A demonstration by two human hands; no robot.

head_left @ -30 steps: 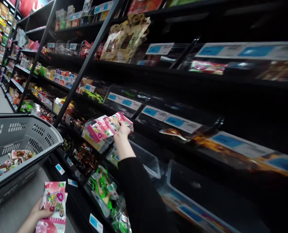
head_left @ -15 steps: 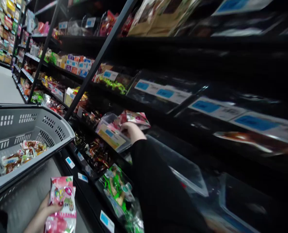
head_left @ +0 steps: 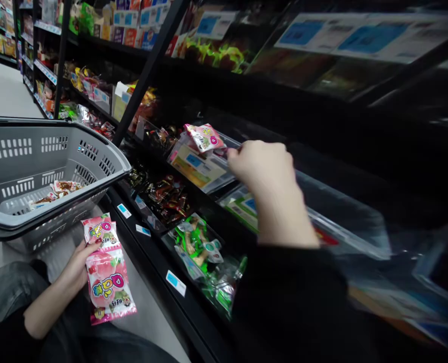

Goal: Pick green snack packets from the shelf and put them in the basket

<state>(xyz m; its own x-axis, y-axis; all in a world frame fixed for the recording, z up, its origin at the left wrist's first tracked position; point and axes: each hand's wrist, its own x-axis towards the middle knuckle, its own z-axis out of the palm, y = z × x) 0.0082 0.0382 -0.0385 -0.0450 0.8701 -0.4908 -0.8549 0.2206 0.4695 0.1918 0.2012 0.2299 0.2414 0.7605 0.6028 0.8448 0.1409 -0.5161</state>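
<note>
My left hand point(head_left: 80, 264) is closed on a strip of pink gummy candy packets point(head_left: 108, 285), which hangs down over my knees. Above a clear shelf bin with a yellow label card point(head_left: 197, 169), my right hand point(head_left: 267, 174) pinches the near end of another pink gummy candy packet point(head_left: 205, 138). My right fingertips are mostly hidden behind the back of the hand. To the left is a grey shopping basket point(head_left: 23, 217) with several small brown snack packs point(head_left: 61, 189) at its bottom.
A slanted black post point(head_left: 144, 75) rises between the shelf sections. Green-wrapped snacks point(head_left: 195, 242) fill a lower bin, beside dark-wrapped ones point(head_left: 167, 199). Price tags line the black shelf edge point(head_left: 163, 257). An upper shelf overhangs my right arm.
My right hand has drawn back out of the bin, toward me and to the right, with a pink packet. The view has tilted down, showing more of the strip in my left hand.
</note>
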